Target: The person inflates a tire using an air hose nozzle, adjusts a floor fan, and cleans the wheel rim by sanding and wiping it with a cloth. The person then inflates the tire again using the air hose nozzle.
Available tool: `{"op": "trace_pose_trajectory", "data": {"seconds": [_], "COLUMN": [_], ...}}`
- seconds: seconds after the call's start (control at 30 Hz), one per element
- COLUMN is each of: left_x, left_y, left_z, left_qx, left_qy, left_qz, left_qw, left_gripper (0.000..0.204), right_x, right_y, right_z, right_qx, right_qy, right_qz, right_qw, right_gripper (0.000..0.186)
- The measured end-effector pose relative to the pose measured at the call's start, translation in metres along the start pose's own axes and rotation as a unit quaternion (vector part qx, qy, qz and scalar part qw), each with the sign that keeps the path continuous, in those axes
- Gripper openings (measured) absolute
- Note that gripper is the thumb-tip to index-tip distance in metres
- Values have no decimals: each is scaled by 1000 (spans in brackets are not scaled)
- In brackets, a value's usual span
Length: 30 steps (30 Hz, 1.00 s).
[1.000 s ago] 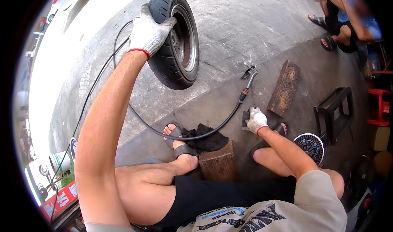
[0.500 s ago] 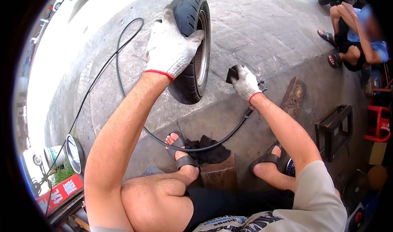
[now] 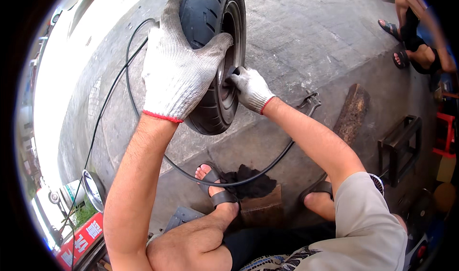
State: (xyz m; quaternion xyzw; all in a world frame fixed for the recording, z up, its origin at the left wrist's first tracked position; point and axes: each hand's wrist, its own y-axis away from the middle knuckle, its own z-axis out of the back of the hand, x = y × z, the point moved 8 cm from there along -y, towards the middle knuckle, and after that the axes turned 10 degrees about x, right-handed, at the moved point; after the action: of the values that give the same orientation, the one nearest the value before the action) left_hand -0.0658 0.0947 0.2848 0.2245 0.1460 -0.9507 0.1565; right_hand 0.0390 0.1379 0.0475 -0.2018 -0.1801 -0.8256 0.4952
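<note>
A wheel with a black tyre (image 3: 205, 20) stands upright before me, its metal rim turned to the right. My left hand (image 3: 174, 72), in a white knit glove with a red cuff, grips the tyre from the left, fingers over the tread and thumb at the rim side. Also gloved, my right hand (image 3: 251, 87) is closed on a small flat black piece (image 3: 233, 71) and holds it at the rim's inner side. That piece is mostly hidden by the fingers and rim. A black hose (image 3: 239, 183) loops below my hands; its metal end fitting (image 3: 311, 100) lies right of my right hand.
A wooden log (image 3: 353, 113) and a dark frame stool (image 3: 400, 149) are on the right, with a red stool (image 3: 445, 135) beyond. A dark cloth (image 3: 253, 182) and wooden block (image 3: 263, 209) lie between my feet. A person (image 3: 423, 56) sits at the far right.
My right hand has moved left and brought the black piece to the wheel's rim. The wheel and my left hand appear larger and further left. The hose fitting now shows clear of my right arm.
</note>
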Motion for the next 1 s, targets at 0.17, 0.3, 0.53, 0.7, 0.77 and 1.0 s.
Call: {"op": "trace_pose_trajectory", "data": {"seconds": [0.17,0.3,0.53,0.7,0.77,1.0], "left_x": [10,4,13,3,12,21], "left_y": [0,2,4,0,3,3], "left_z": [3,1,6,7,10,10], "left_qx": [-30,-16,-22,0,6,-23], "left_qy": [14,-4,-22,5,14,-7], "left_qz": [-32,-8,-19,-1,6,-12], "left_qw": [999,1000,999,1000,1000,1000], "left_gripper": [92,81,83,83,83,81], "right_x": [9,-38,-5,-24,14,-87], "right_y": [9,-46,-16,-41,-13,25], "right_z": [-5,28,-2,21,-3,-10], "right_qx": [-22,-53,-8,-67,-2,-63], "right_qy": [37,176,105,159,82,-504], "right_qz": [103,66,106,53,82,-217], "right_qw": [994,981,989,984,993,834], "right_gripper": [36,32,33,33,44,40]}}
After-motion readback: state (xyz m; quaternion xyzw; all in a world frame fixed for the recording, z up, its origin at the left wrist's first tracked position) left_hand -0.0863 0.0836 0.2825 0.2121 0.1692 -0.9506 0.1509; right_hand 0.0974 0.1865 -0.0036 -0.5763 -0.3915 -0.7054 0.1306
